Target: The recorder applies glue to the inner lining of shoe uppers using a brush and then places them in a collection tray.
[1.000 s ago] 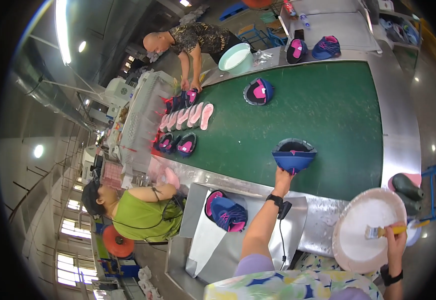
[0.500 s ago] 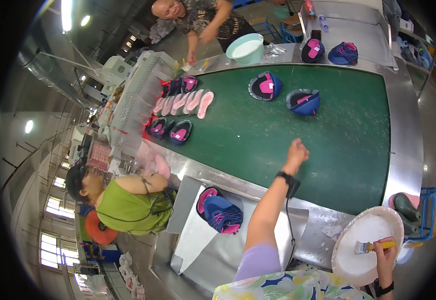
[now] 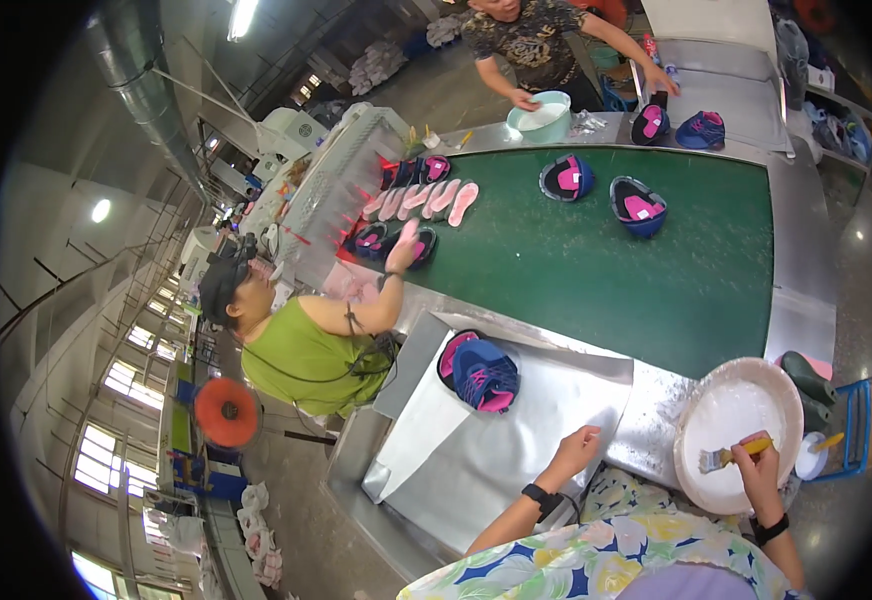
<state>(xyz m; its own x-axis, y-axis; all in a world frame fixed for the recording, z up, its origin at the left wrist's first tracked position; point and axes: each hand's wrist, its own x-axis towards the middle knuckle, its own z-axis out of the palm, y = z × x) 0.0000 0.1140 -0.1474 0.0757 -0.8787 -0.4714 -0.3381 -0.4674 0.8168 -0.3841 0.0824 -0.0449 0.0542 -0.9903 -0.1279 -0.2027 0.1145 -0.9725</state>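
Note:
My right hand (image 3: 756,470) is closed around the yellow handle of a flat paintbrush (image 3: 716,459). The bristles are over white liquid in a large pale basin (image 3: 689,405), and I cannot tell whether they touch it. My left hand (image 3: 574,452), empty, is above the near metal tray (image 3: 546,420), its fingers loosely bent. Beyond it in that tray lies a pair of blue and pink shoe uppers (image 3: 486,375). Two blue uppers with pink linings, one left (image 3: 568,178) and one right (image 3: 640,207), rest on the green conveyor belt (image 3: 596,280).
At the belt's left end lie pink soles (image 3: 463,203) and dark uppers. A co-worker in green (image 3: 316,345) reaches there; another person (image 3: 531,45) stands across, beside a mint basin (image 3: 540,118). More uppers (image 3: 700,130) sit on the far ledge. A blue stool (image 3: 861,425) stands right.
My left hand has drawn back from over the belt to the near tray. The co-worker in green now reaches to the uppers; the far person has moved right, one arm stretched toward the far tray.

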